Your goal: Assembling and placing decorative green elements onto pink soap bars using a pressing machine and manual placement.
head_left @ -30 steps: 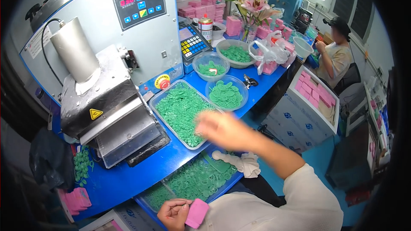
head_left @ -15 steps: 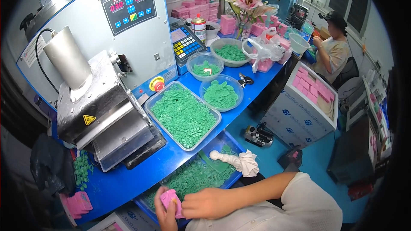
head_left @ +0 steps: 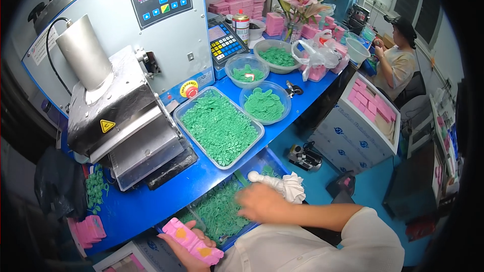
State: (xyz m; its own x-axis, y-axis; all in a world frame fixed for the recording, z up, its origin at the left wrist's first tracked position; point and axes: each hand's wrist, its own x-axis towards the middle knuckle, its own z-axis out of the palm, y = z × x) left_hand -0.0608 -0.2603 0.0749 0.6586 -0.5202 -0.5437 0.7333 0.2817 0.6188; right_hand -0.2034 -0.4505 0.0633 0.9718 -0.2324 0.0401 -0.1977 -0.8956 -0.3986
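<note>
In my left hand (head_left: 182, 258) lies a pink block-like mold (head_left: 191, 242), spread out so that its inner face with two yellow-orange patches shows. The fingers curl round its far side and the thumb lies along the near edge. My right hand (head_left: 264, 204) hangs over a blue drawer (head_left: 275, 158) full of green wax pieces (head_left: 219, 209). Its fingers are smeared by motion, so whether they hold anything cannot be made out. Right beside it is a white knotted cloth pouch (head_left: 288, 186) with a round head and gathered end.
A tray (head_left: 259, 136) and several bowls (head_left: 287, 103) of green pieces stand on the blue bench (head_left: 151, 211). Left is a grey press machine (head_left: 113, 106) with a control panel. Pink blocks (head_left: 89, 231) lie front left. At the far right another person (head_left: 396, 63) sits working.
The pink mold, earlier closed between both hands, now lies spread in my left hand, which has moved slightly left. My right hand has left it and moved up and right over the drawer.
</note>
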